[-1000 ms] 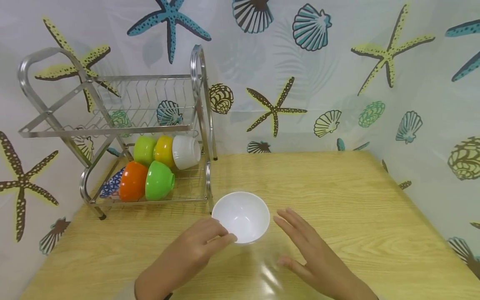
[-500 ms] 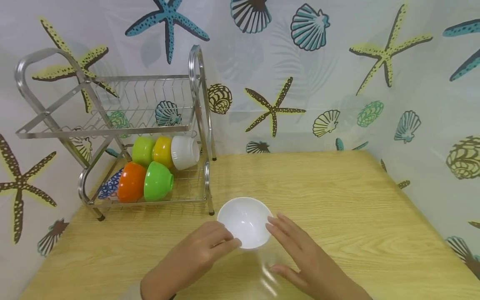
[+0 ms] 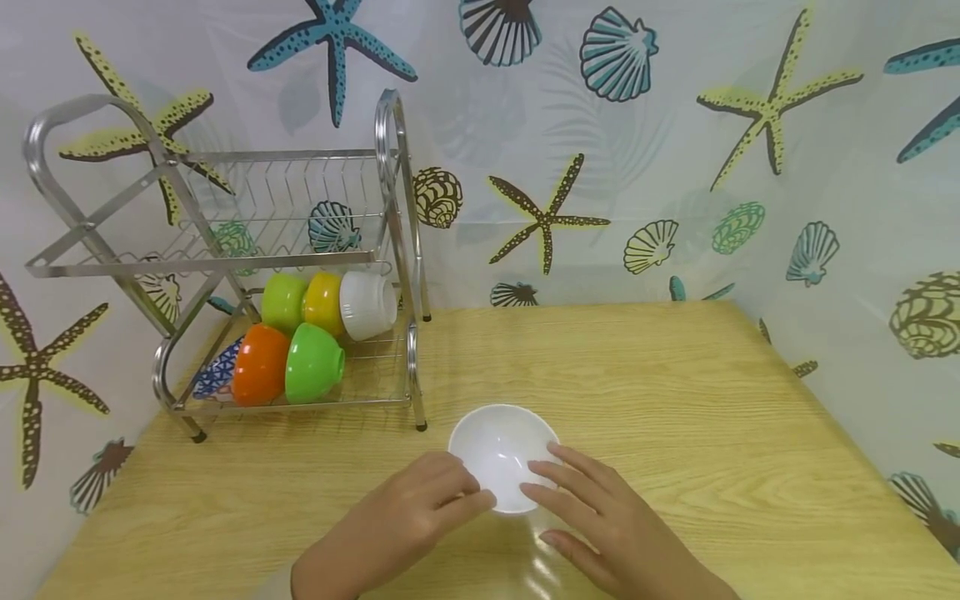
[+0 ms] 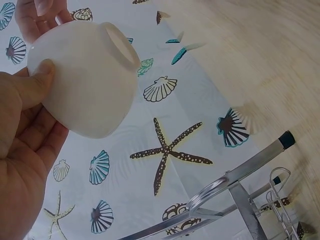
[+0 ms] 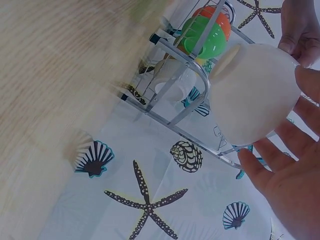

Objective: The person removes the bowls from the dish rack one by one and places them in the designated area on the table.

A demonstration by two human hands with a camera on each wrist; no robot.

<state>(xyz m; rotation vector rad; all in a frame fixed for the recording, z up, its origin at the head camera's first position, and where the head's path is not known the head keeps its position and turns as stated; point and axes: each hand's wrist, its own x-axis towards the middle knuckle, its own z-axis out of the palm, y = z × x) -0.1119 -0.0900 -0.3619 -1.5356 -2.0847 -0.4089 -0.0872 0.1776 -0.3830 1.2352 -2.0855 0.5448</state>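
A plain white bowl (image 3: 495, 454) is held off the table, its hollow turned up toward the head camera. My left hand (image 3: 408, 512) pinches its rim, the thumb on the outer wall and the fingers on the inner side, as the left wrist view shows with the bowl's outside (image 4: 90, 80). My right hand (image 3: 611, 521) is at the bowl's right side, with fingers extended and spread. In the right wrist view those fingers lie along the bowl's rim (image 5: 255, 95); whether they all touch it I cannot tell.
A two-tier metal dish rack (image 3: 300, 257) stands at the left. Its lower tier carries an orange bowl (image 3: 260, 365), a green bowl (image 3: 313, 364), a white cup-shaped bowl (image 3: 366, 306) and others. Wood-grain table (image 3: 637, 383) extends to the right, with a shell-patterned curtain (image 3: 675, 167) behind.
The bowl, in my left hand, has moved right and nearer to me. My right hand has moved in to the bowl, its fingers now overlapping the right rim.
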